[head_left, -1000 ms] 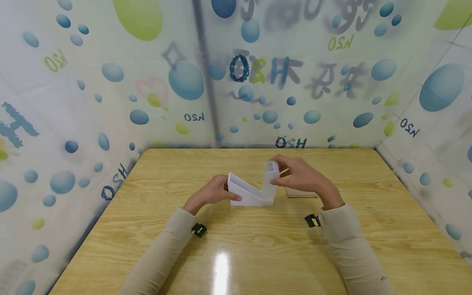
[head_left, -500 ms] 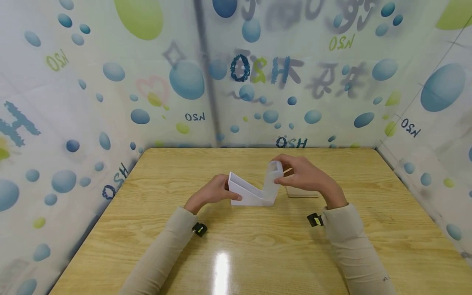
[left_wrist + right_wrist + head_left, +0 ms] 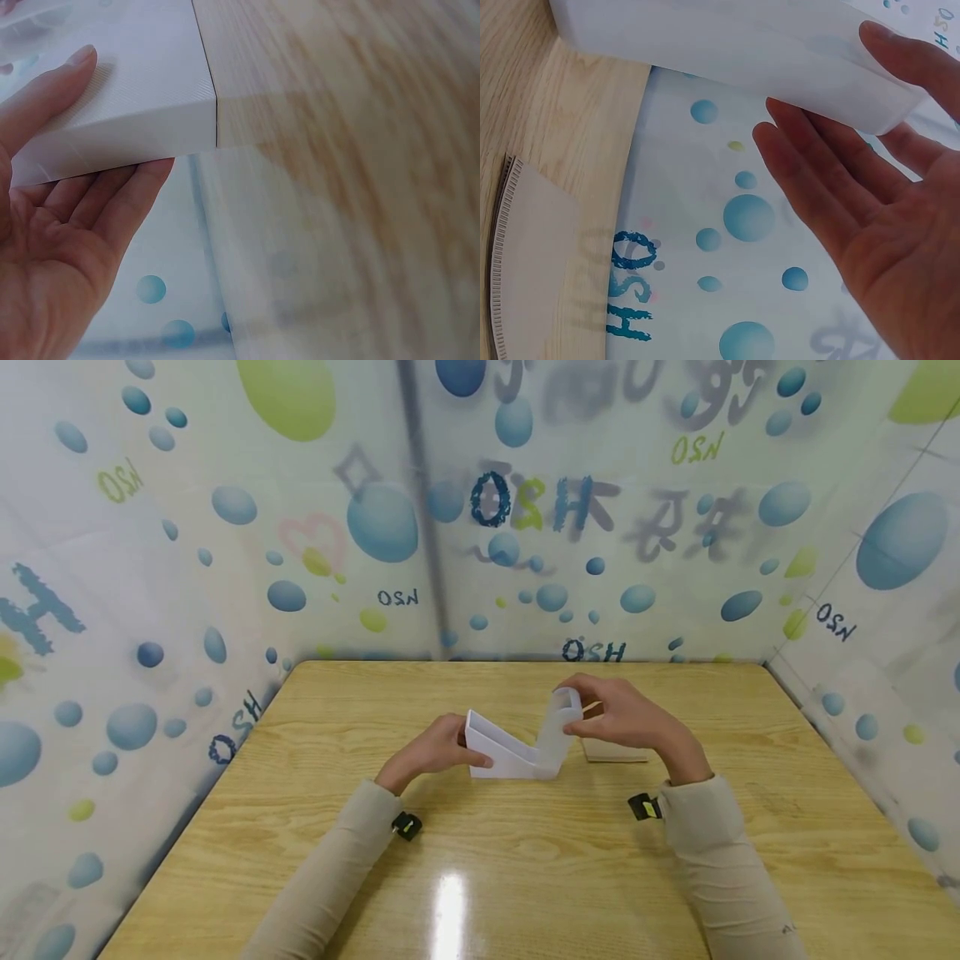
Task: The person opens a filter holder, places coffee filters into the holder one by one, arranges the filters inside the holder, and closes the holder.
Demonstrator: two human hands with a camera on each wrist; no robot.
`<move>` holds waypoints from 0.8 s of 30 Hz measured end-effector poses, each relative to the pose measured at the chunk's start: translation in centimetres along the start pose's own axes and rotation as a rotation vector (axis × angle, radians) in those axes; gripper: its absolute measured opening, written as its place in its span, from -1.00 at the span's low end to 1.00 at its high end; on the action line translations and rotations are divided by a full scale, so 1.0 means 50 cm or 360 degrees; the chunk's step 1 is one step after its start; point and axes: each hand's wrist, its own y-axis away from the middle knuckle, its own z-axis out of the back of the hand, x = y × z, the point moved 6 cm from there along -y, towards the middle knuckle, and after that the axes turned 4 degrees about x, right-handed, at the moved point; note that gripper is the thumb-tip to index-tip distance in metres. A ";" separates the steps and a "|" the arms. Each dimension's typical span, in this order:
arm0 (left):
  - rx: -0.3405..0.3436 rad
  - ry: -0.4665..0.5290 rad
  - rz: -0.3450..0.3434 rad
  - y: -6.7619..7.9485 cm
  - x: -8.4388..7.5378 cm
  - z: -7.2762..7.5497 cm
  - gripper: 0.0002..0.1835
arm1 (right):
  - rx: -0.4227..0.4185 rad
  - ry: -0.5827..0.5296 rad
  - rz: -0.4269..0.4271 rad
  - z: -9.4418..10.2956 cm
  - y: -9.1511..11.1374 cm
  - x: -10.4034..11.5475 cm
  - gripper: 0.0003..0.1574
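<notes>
A white, slanted-top open box (image 3: 498, 758) stands on the wooden table (image 3: 480, 852). At its right end, a translucent open-ended piece (image 3: 555, 731) rises and leans to the right; how the two join cannot be told. My left hand (image 3: 437, 747) grips the white box's tall left end, thumb on its near face and fingers behind, as the left wrist view also shows. The upper end of the translucent piece is held between the thumb and fingers of my right hand (image 3: 626, 714). Parts of the right fingers are hidden behind that piece in the head view.
A beige notebook-like pad (image 3: 536, 262) with a ridged edge lies flat on the table behind and below my right hand. Patterned sheeting (image 3: 525, 577) stands beyond the table's far edge and along both sides.
The translucent piece's top has tilted a little to the right, carried by my right hand. My left hand and the white box stay in place.
</notes>
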 end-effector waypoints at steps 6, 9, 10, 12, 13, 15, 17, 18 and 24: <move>-0.0004 -0.0010 0.0001 0.001 0.000 0.000 -0.64 | 0.0002 0.0006 0.0010 0.004 0.004 0.002 -0.38; -0.0005 -0.0010 0.0003 0.001 -0.001 0.001 -0.65 | 0.0006 0.0006 0.0011 0.005 0.005 0.002 -0.38; -0.0004 -0.0009 0.0004 0.001 -0.002 0.001 -0.65 | 0.0006 0.0005 0.0011 0.006 0.005 0.001 -0.39; -0.0003 -0.0007 0.0003 0.001 -0.003 0.001 -0.65 | 0.0007 0.0000 0.0009 0.007 0.006 -0.001 -0.39; -0.0001 -0.0005 0.0001 0.001 -0.003 0.001 -0.65 | 0.0006 -0.0001 0.0008 0.008 0.007 -0.002 -0.39; 0.0002 -0.0002 -0.0001 0.001 -0.003 0.000 -0.66 | 0.0006 0.0001 0.0006 0.009 0.008 -0.004 -0.40; 0.0005 0.0001 -0.0003 0.001 -0.003 0.000 -0.66 | 0.0008 -0.0003 0.0007 0.010 0.010 -0.005 -0.40; 0.0005 0.0001 -0.0004 0.001 -0.004 0.000 -0.66 | 0.0010 -0.0002 0.0009 0.010 0.010 -0.005 -0.41; 0.0004 0.0008 -0.0012 0.003 -0.009 0.000 -0.66 | 0.0022 0.0017 -0.0005 0.015 0.014 -0.010 -0.42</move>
